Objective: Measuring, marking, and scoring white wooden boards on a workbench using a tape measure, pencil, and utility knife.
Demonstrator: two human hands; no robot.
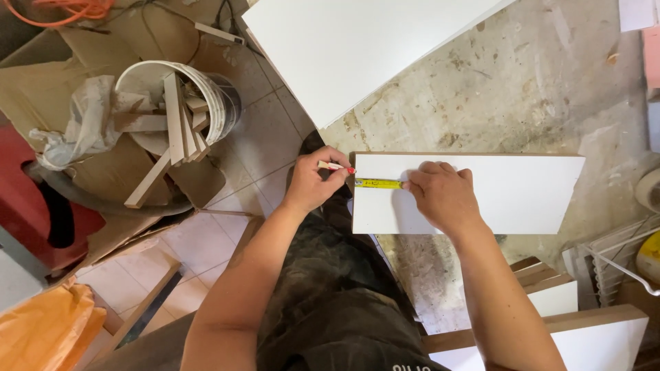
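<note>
White board (509, 196) lies on the stained worktop (522, 89); right hand (440, 196) presses yellow tape (378, 183) flat, left hand (313, 182) pinches pencil (337, 167) at its left edge.

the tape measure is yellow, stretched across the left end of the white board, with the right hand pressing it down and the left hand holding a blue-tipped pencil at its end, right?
Not quite: the pencil in the left hand has a red tip, not blue, as the head view shows. The rest holds: the yellow tape measure lies across the left end of the white board, and the right hand presses it down.
</note>
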